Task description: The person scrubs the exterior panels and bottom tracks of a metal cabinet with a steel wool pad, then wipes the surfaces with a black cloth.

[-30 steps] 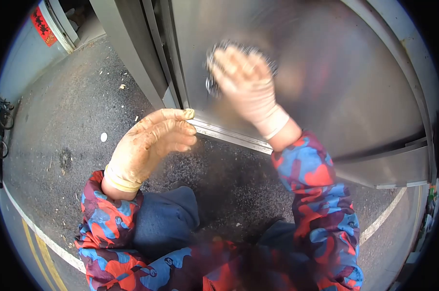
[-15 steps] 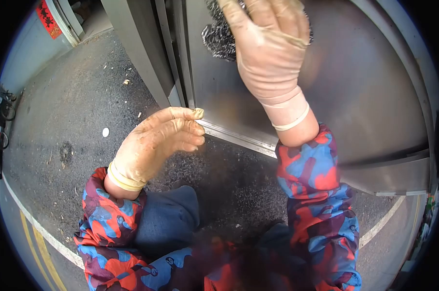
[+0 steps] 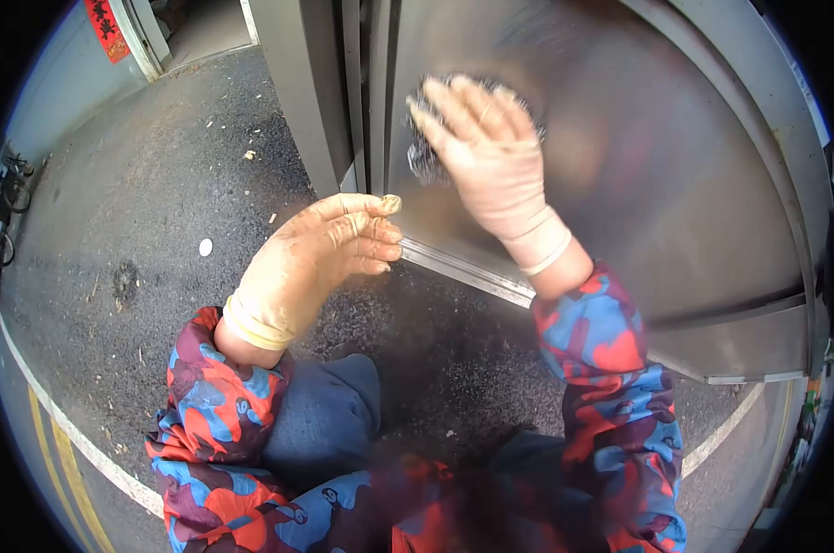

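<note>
Flat against a brushed metal panel (image 3: 657,203), my right hand (image 3: 495,161) in a pale glove presses a dark, curly scouring pad (image 3: 426,164). The pad shows at the left of the palm and around the fingertips, which are slightly blurred. My left hand (image 3: 311,263), in a stained yellowish glove, hovers near the panel's lower left corner. Its fingers are apart and point right, with nothing in them. A metal rail (image 3: 463,272) runs along the panel's bottom edge, just right of the left fingertips.
A grey metal post (image 3: 306,83) stands left of the panel. Dark asphalt (image 3: 159,212) with a white round spot (image 3: 205,247) lies to the left. A doorway (image 3: 200,32) and a red paper strip (image 3: 108,32) are at the upper left. My bent knee (image 3: 325,415) is below.
My right hand has moved down and slightly left over the panel with the scouring pad. The left hand appears slightly farther right, along with a small shift of the view.
</note>
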`<state>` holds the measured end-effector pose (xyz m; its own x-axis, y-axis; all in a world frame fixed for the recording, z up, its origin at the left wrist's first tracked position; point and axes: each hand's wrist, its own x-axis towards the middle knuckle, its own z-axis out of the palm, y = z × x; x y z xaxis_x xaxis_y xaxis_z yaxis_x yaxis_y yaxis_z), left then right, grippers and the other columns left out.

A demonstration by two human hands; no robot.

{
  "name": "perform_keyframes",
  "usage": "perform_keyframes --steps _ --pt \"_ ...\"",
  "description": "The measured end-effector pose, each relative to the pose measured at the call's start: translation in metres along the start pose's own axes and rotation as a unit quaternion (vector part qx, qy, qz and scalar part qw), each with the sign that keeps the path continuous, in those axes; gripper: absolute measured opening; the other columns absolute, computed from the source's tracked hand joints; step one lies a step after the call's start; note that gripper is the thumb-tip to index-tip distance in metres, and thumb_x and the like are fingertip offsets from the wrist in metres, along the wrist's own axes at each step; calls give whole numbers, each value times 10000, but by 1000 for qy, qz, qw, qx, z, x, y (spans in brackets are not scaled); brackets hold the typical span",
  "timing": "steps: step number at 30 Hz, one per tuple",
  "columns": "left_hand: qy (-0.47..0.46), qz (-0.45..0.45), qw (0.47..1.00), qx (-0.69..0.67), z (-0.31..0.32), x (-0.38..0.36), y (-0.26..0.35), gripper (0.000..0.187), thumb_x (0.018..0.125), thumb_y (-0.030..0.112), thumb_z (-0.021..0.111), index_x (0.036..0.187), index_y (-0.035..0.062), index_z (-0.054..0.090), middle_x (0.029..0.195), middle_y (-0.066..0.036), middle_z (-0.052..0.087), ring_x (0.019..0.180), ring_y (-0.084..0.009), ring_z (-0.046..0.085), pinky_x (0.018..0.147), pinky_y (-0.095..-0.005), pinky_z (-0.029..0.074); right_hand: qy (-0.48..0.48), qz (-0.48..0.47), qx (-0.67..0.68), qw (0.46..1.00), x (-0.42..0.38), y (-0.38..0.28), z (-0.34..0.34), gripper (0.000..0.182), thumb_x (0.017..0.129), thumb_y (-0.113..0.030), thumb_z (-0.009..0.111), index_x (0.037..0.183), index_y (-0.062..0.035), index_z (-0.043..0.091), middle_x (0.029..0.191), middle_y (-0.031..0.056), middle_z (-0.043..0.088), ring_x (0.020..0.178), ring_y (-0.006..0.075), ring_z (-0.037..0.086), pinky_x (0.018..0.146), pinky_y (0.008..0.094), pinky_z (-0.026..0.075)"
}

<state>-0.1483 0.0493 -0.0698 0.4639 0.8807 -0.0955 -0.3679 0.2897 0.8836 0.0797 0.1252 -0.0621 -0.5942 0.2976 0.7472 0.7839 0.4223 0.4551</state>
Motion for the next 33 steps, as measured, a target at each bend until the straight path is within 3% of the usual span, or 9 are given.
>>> perform_keyframes --steps 2,4,10,14,18,22,24,30,33 --pt "-12 2 1000 -9 3 1 0 333 1010 163 486 1256 -55 537 1038 -142 670 957 -222 667 860 -338 541 122 18 -34 992 59 20 -15 318 834 -172 539 1121 -170 677 1259 16 627 1173 186 560 1010 371 388" --pt "-17 0 1000 0 5 1 1 328 1013 156 476 1255 -56 536 1040 -143 669 962 -224 667 863 -338 540 136 29 -51 989 67 11 -3 321 840 -177 531 1125 -160 678 1259 19 626 1193 192 547 1038 364 371" --pt "5 17 1000 -23 -5 -4 1 320 1010 144 477 1252 -57 539 1042 -147 668 967 -238 668 862 -343 542 -300 -120 32 946 -127 -84 103 410 884 -211 485 1257 -88 603 1403 49 525 1359 177 399 1162 374 273" --pt "9 33 998 -43 -14 -5 -2 317 1002 141 493 1245 -54 546 1037 -148 670 962 -242 672 856 -344 544 -289 -135 60 946 -143 -70 88 405 885 -204 483 1254 -88 603 1408 54 520 1351 184 416 1160 375 281" --pt "3 37 998 -49 -9 -3 0 319 995 156 510 1236 -46 559 1027 -141 672 955 -236 671 852 -343 544 -75 -23 18 997 -15 -24 26 366 872 -196 501 1209 -133 627 1336 44 575 1274 201 496 1089 383 361" --pt "-13 27 999 -30 1 0 -1 321 996 153 505 1243 -44 556 1028 -134 673 953 -228 668 853 -341 540 162 77 -66 982 106 14 -17 379 788 -139 591 1158 -184 657 1141 6 654 1123 237 573 964 394 425" --pt "-22 19 999 -33 3 -1 -1 322 999 154 500 1246 -46 554 1029 -135 673 953 -229 669 853 -341 540 181 89 -86 976 110 5 -5 386 781 -141 596 1160 -175 661 1175 9 635 1113 237 568 945 408 436" --pt "-2 32 998 -56 -5 -4 -6 312 1002 147 497 1240 -46 554 1034 -136 674 958 -236 671 856 -344 541 -145 -49 41 987 -24 -56 61 342 888 -213 498 1188 -155 651 1371 21 557 1287 162 485 1100 358 330" --pt "-1 31 997 -72 -8 -5 -6 304 1003 145 498 1232 -44 558 1036 -135 675 960 -236 671 855 -345 543 -127 -44 -4 991 -15 -39 46 365 884 -201 498 1218 -162 640 1371 7 558 1302 153 477 1101 359 331"
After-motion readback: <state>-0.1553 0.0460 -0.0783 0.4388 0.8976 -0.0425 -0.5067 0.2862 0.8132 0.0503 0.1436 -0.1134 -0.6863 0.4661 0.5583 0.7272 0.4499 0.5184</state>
